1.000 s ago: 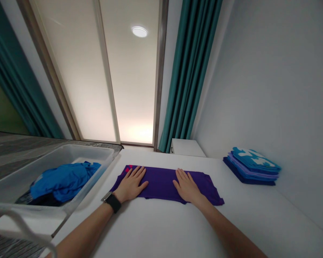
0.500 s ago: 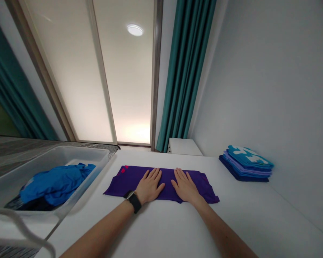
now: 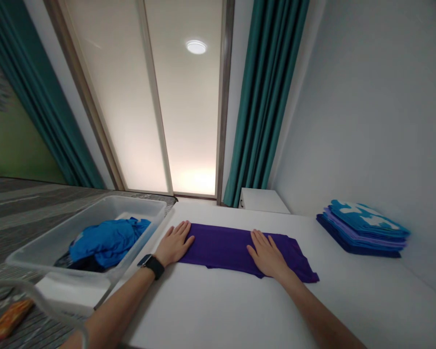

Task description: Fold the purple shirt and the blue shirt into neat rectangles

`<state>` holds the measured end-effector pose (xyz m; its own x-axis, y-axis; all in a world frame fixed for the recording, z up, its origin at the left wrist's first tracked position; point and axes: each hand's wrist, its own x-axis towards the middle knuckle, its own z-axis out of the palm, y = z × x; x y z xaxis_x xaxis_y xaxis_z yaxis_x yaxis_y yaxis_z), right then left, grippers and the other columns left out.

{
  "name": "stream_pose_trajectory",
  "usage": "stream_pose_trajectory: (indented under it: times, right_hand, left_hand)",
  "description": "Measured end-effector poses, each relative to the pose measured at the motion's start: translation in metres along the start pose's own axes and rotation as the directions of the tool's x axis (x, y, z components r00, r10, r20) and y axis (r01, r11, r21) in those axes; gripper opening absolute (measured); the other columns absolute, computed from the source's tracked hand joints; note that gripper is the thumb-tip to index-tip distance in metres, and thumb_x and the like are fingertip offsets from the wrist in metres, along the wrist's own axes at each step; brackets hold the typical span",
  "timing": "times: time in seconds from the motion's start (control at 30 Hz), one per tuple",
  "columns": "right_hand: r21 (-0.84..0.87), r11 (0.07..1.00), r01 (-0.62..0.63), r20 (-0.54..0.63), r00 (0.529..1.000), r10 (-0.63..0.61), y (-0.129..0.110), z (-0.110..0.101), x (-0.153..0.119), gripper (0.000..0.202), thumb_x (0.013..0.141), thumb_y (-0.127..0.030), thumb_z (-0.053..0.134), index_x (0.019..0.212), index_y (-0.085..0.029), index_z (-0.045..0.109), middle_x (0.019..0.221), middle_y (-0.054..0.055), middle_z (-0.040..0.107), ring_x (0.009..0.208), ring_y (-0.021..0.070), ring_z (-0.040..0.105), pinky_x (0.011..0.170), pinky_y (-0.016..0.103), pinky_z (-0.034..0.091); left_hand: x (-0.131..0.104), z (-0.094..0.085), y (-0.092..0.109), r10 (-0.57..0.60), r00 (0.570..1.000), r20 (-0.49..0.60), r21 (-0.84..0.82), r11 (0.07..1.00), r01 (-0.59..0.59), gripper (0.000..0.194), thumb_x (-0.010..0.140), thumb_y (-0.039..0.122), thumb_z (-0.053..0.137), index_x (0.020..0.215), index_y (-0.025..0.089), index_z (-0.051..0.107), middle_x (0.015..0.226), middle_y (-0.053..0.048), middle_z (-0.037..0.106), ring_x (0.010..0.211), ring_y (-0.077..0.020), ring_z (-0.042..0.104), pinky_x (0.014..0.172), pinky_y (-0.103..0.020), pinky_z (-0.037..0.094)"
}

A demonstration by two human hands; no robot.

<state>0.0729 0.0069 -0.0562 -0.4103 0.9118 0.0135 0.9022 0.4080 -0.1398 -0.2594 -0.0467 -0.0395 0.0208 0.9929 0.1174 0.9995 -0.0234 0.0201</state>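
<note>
A purple cloth (image 3: 221,248) lies as a flat, long strip on the white table (image 3: 210,305). My left hand (image 3: 173,243), with a dark watch on its wrist, rests palm down over the cloth's left end, fingers stretched out. Flat on the right half of the cloth is my right hand (image 3: 267,253), its fingers a little apart. Neither hand grips anything. The cloth's right end flares out past my right hand; its left end is hidden under my left hand.
A clear plastic bin (image 3: 29,257) with crumpled blue and dark clothes (image 3: 107,242) stands left of the table. Folded blue and purple cloths (image 3: 363,228) are stacked at the right by the wall. A white cabinet (image 3: 263,201) is behind the table; a pale curved tube (image 3: 47,310) crosses the lower left.
My left hand has slid left along the cloth to its left end, covering the red marks there. My right hand stays on the right half. The view has turned slightly left.
</note>
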Motion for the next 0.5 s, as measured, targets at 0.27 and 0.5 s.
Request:
stream_pose_trajectory:
  times: [0.27, 0.5]
  right_hand:
    - [0.013, 1.000, -0.004, 0.002, 1.000, 0.004, -0.001, 0.000, 0.000, 0.069, 0.096, -0.048, 0.019, 0.151, -0.006, 0.026, 0.158, 0.011, 0.022, 0.146, 0.0224, 0.015, 0.119, 0.045, 0.009]
    - [0.026, 1.000, -0.012, 0.012, 1.000, 0.012, -0.002, -0.001, 0.001, 0.068, 0.096, -0.048, 0.020, 0.151, -0.008, 0.025, 0.158, 0.010, 0.020, 0.147, 0.0220, 0.014, 0.119, 0.046, 0.009]
  left_hand:
    - [-0.001, 0.000, 0.000, -0.026, 0.998, -0.054, 0.031, 0.999, 0.028, 0.056, 0.099, 0.043, 0.028, 0.146, 0.014, 0.039, 0.152, -0.010, 0.037, 0.143, -0.0251, 0.029, 0.116, -0.049, 0.020]
    - [0.001, -0.001, 0.040, 0.114, 0.985, -0.127, 0.006, 0.993, -0.114, 0.057, 0.099, 0.046, 0.026, 0.145, 0.015, 0.041, 0.152, -0.010, 0.039, 0.142, -0.0242, 0.031, 0.117, -0.045, 0.021]
